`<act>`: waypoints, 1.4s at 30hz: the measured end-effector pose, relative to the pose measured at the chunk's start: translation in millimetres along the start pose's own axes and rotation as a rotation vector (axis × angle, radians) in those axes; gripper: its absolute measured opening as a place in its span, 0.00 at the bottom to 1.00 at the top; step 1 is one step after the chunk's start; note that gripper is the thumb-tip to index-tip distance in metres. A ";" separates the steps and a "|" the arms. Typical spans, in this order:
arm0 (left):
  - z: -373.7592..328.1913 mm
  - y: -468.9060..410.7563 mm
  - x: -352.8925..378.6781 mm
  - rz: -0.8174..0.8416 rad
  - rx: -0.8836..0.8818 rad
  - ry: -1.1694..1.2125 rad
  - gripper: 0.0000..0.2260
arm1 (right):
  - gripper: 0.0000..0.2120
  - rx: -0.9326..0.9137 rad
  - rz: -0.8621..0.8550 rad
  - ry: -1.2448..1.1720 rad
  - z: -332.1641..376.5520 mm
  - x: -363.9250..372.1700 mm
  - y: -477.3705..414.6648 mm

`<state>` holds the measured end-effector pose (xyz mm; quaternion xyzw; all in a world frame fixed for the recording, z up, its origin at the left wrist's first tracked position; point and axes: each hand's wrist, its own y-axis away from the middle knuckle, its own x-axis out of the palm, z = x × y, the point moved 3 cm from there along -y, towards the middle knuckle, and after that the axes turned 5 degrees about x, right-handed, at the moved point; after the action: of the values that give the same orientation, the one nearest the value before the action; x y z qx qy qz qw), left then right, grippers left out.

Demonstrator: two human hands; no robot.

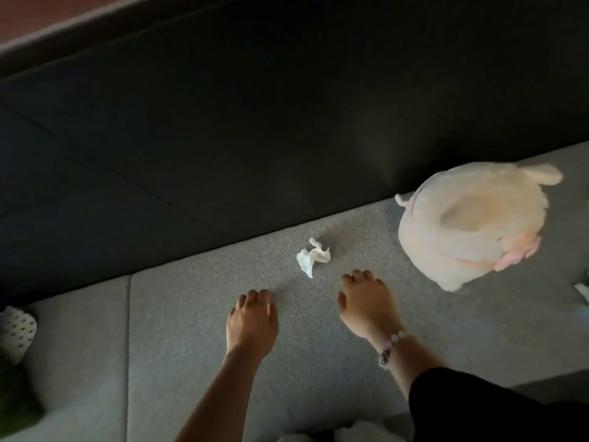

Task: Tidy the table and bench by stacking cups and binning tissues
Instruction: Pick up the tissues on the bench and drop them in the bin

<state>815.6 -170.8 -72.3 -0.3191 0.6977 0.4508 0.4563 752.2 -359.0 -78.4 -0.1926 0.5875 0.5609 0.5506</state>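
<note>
A round cream plush toy with pink trim sat near the back edge of the grey bench seat, toward the right. A white black-dotted object, perhaps fabric, lay at the seat's left edge.

Hands: two, left hand, right hand. Crumpled white tissue: one, mid grey padded desk. Round cream plush toy: one, toward right end. White dark-dotted cup: one, left edge.
</note>
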 end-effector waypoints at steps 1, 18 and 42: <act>2.4 -0.9 9.9 0.020 -0.003 -0.002 0.14 | 0.17 0.012 0.028 -0.009 -4.0 11.5 0.8; 56.3 -47.5 117.9 0.075 -0.245 0.089 0.19 | 0.16 0.024 0.198 -0.005 -21.1 116.0 -43.9; 88.9 -110.0 210.5 0.268 -0.915 0.213 0.29 | 0.34 0.094 0.093 0.091 -32.5 126.6 -116.1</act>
<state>860.9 -139.0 -319.8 -0.4388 0.5059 0.7306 0.1334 795.6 -372.2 -247.3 -0.1642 0.6460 0.5483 0.5050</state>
